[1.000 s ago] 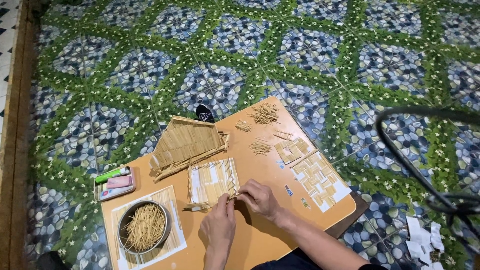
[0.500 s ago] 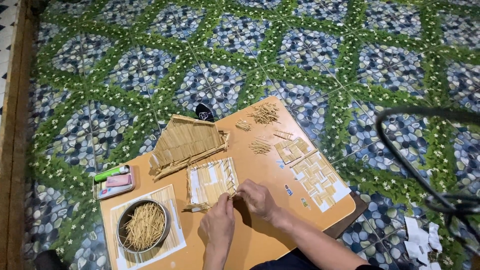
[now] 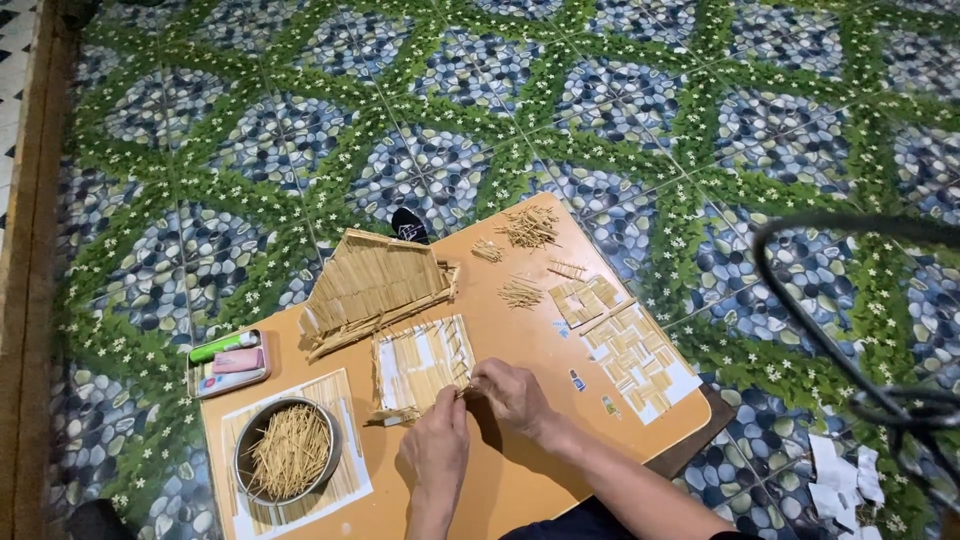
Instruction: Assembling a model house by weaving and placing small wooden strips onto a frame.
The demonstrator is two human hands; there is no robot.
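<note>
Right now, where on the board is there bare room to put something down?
Bare board lies between the stick panel and the woven mats, and along the near edge right of the bowl. The left side is crowded: bowl, tray, stick roof. Both hands work at the panel's corner.

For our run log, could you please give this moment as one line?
left hand: at stick panel edge | right hand: pinching stick there | nearby: stick roof, bowl of sticks, board

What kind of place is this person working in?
Probably a room at home, used as a craft spot: a low wooden table sits on a patterned tile floor, with a stick model house and a bowl of thin sticks on it.
</note>
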